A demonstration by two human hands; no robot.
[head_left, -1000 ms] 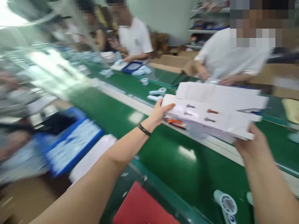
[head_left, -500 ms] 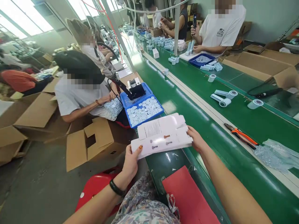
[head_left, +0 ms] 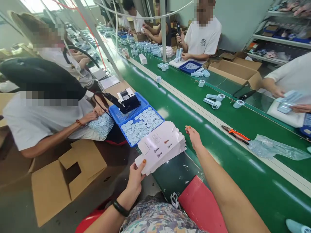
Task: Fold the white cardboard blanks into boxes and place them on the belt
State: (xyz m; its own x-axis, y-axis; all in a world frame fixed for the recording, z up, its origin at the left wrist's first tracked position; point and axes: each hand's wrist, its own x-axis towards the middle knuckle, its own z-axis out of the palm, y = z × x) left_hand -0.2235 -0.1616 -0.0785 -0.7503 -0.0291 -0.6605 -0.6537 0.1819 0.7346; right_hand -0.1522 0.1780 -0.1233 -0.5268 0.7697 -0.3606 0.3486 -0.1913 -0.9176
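Observation:
A stack of flattened white boxes (head_left: 162, 149), printed with small text and little pictures of fan-like devices, is gripped at its near left end by my left hand (head_left: 135, 178). The thumb presses on top and the other fingers are mostly hidden beneath. My right hand (head_left: 193, 137) hovers off the right end of the stack, over the green belt, fingers stretched out and holding nothing. Flaps jut unevenly at that right end. Just beyond the stack lies a blue tray (head_left: 132, 144) full of pale blue flat pieces.
A red sheet or folder (head_left: 202, 204) lies by my lap. On the green conveyor (head_left: 179, 94) are orange-handled pliers (head_left: 235, 133), a clear plastic bag (head_left: 272, 147) and several pale blue parts (head_left: 216, 104). An open cardboard box (head_left: 70, 174) stands left. Co-workers sit along both sides.
My right hand has let go of the stack and moved off its right end. The left hand keeps its hold, and the stack is tilted more. The view has turned to the right.

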